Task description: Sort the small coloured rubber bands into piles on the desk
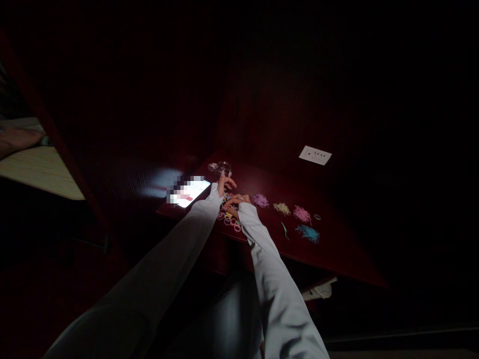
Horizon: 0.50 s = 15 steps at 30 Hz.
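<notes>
My left hand (pixel 226 183) is over the far side of a pile of small coloured rings (pixel 228 219), its fingers apart and bent to the right. Just beyond it stands a small clear container (pixel 224 167); whether a finger touches it I cannot tell. My right hand (pixel 237 201) hovers low over the same rings, fingers stretched to the left and spread, with nothing visible between them. Pink, yellow and purple rings show below it, near the table's front edge. Both hands partly cover the pile.
A lit phone (pixel 192 192) lies left of my hands. To the right are heaps of thin bands: purple (pixel 260 200), yellow (pixel 282 209), pink (pixel 302 214) and blue (pixel 308 233). A green hooked tool (pixel 285 231) lies nearby. A wall socket (pixel 315 155) is behind; another person's arm (pixel 20 138) rests far left.
</notes>
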Motion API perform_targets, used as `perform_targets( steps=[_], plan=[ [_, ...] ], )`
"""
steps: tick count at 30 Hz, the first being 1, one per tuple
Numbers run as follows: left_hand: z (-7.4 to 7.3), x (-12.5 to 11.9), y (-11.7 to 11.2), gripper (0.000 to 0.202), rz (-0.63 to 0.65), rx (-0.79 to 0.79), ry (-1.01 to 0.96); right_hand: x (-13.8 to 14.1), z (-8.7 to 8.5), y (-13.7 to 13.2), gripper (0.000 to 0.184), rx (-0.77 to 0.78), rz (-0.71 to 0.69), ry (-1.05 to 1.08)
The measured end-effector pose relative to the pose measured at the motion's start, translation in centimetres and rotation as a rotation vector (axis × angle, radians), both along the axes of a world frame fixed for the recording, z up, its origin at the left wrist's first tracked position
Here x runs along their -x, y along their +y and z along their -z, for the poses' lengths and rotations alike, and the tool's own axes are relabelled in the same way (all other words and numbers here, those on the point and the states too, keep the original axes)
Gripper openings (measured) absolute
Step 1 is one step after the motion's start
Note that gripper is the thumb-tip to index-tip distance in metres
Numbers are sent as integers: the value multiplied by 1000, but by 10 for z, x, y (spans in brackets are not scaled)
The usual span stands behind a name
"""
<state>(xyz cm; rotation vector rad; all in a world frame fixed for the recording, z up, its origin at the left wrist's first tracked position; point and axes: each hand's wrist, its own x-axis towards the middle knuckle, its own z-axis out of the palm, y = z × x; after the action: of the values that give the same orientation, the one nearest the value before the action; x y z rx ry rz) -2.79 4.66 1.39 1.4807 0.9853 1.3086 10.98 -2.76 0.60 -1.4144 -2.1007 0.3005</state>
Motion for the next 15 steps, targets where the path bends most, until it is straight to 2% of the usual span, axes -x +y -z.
perform_targets(
  steps=[3, 8, 15],
  plan=[
    [0, -3, -2, 91, -89, -60, -28, 3, 2, 3, 24, 11, 22, 11],
    [-2, -3, -6, 90, -94, -103, 13, 5, 4, 4, 26, -6, 29, 56],
    [-7, -2, -7, 93, -69, -69, 34, -4, 14, 20, 27, 5, 96, 218]
  ],
)
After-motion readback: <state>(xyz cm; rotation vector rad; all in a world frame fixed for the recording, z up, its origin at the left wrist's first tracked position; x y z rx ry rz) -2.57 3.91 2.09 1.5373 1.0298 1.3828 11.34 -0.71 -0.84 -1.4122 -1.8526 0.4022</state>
